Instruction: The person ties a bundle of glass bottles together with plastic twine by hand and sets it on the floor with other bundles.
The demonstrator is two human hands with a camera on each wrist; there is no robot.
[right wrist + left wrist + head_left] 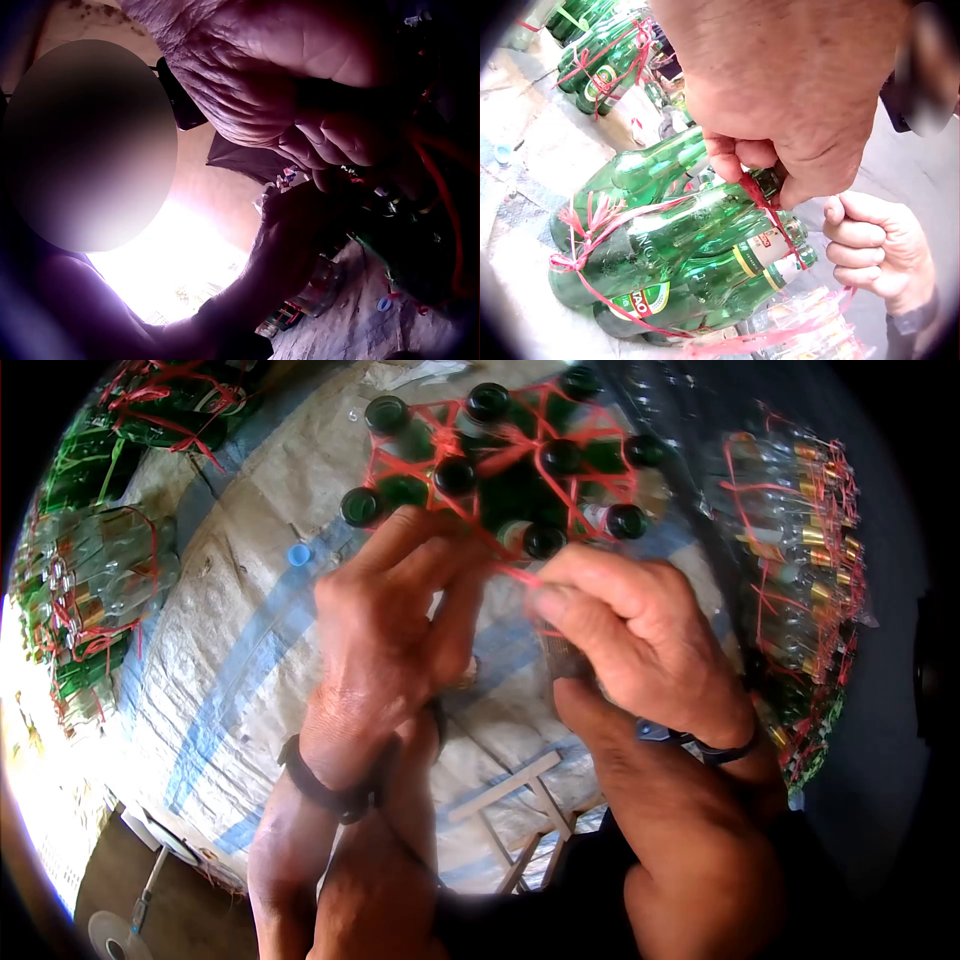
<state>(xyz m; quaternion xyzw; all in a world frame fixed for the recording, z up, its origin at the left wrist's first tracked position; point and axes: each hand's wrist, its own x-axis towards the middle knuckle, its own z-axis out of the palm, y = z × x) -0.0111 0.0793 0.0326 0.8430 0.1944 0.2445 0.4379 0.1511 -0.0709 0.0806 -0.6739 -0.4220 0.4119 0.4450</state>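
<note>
A bundle of green glass bottles (652, 244), bound with red plastic string (759, 199), stands on the sheeting, mouths towards the head camera. My left hand (395, 610) is at the near side of the bundle, its curled fingers pinching the string by the bottle necks in the left wrist view. To its right, my right hand (640, 635) grips the string between thumb and curled forefinger, with a short stretch running between both hands. A knotted tuft of string (592, 221) sits lower round the bottles. The right wrist view is dark, with the right fingertips hidden.
Tied bundles of clear bottles lie at left (115, 560) and right (780, 550); more green bottles (170, 425) are at upper left. A blue cap (298, 554) lies on the pale sheeting (240, 630). Bare legs (690, 820) and a wooden frame (510, 790) are close below the hands.
</note>
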